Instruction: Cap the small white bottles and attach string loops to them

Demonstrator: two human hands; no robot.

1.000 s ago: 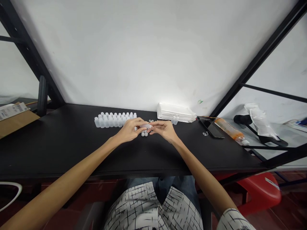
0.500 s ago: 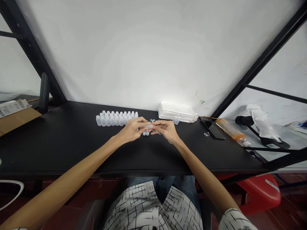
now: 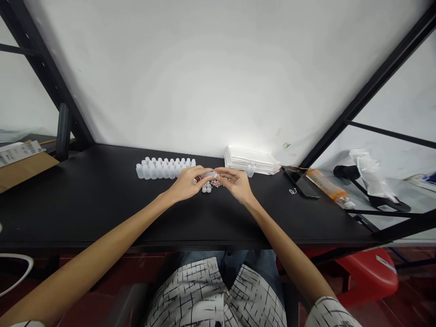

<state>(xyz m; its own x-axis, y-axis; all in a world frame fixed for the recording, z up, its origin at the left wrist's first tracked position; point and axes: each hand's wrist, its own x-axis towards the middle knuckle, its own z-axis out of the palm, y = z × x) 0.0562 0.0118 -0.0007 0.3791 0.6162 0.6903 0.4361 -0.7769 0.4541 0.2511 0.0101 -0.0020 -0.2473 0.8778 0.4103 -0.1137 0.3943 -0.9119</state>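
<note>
White plastic bottle, pinched between the fingertips of left hand and right hand, sits above the black table, right of the bottle rows, where a slackened grip might drop it.

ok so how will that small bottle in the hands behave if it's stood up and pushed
The small bottle is probably light, as the left hand and right hand just pinch it. Its cloudy, plastic-looking wall would likely give a little rather than shatter. The similar standing bottles look taller than wide, so it may tip easily.
</note>
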